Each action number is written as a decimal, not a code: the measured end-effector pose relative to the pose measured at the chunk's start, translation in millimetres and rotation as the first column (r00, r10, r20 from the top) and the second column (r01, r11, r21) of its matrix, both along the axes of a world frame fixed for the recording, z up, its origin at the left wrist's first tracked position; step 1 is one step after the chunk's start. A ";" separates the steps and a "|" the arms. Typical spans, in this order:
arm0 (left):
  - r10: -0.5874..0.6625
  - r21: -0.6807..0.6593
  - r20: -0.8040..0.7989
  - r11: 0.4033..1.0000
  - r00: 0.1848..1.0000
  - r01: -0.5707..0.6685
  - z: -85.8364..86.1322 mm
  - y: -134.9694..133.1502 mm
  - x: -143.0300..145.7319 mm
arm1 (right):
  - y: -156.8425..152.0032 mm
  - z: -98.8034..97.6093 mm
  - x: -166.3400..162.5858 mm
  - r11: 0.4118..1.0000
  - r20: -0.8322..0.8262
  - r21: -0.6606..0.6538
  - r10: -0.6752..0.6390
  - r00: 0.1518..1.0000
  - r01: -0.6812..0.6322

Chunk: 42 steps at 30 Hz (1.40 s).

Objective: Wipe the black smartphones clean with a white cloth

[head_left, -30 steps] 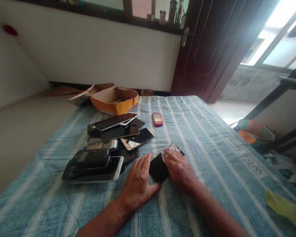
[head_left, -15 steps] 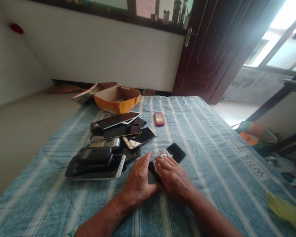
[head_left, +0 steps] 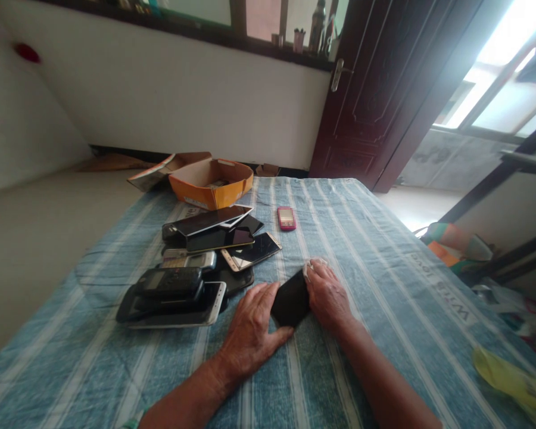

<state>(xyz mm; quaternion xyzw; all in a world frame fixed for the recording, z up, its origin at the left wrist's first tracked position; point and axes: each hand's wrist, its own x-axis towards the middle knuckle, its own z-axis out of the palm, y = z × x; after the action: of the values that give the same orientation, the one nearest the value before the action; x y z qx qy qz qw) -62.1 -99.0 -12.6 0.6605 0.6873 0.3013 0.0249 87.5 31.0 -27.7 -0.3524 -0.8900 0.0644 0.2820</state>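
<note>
A black smartphone [head_left: 290, 300] lies flat on the striped tablecloth in front of me. My left hand [head_left: 254, 322] grips its near left end, thumb at the lower edge and fingers at the upper left side. My right hand [head_left: 328, 295] presses a crumpled white cloth [head_left: 310, 266] onto the far right end of the phone. Most of the cloth is hidden under my fingers. Left of my hands lies a pile of phones, among them a gold-framed one [head_left: 254, 251], a white-edged one [head_left: 217, 304] and a thick black device [head_left: 168, 280].
An open orange cardboard box [head_left: 212, 189] stands at the table's far left edge. A small pink phone [head_left: 286, 218] lies alone beyond my hands. On the right are a yellow plastic bag [head_left: 511, 378] and a dark red door [head_left: 384, 89] behind the table.
My right hand has slid the cloth right and away from me to the phone's far end, uncovering its middle. My left hand stays at the near end. The view has shifted slightly.
</note>
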 end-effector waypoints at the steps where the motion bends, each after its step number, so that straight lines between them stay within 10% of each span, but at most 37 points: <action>1: -0.003 0.007 -0.007 1.000 1.000 0.003 -0.4 0.2 -0.2 | -4.3 -3.1 2.7 1.000 0.001 0.005 -0.003 1.000 0.003; 42: -0.056 0.017 -0.089 0.998 0.994 0.058 -3.3 3.3 -5.0 | -22.5 -4.3 24.9 0.999 0.080 0.047 -0.019 0.997 0.015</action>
<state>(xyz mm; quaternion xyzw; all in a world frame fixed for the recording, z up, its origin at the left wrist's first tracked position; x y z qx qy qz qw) -67.1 -95.7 -16.0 0.6928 0.6656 0.2776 -0.0031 112.4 8.5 -32.1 -0.3556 -0.8988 0.0270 0.2549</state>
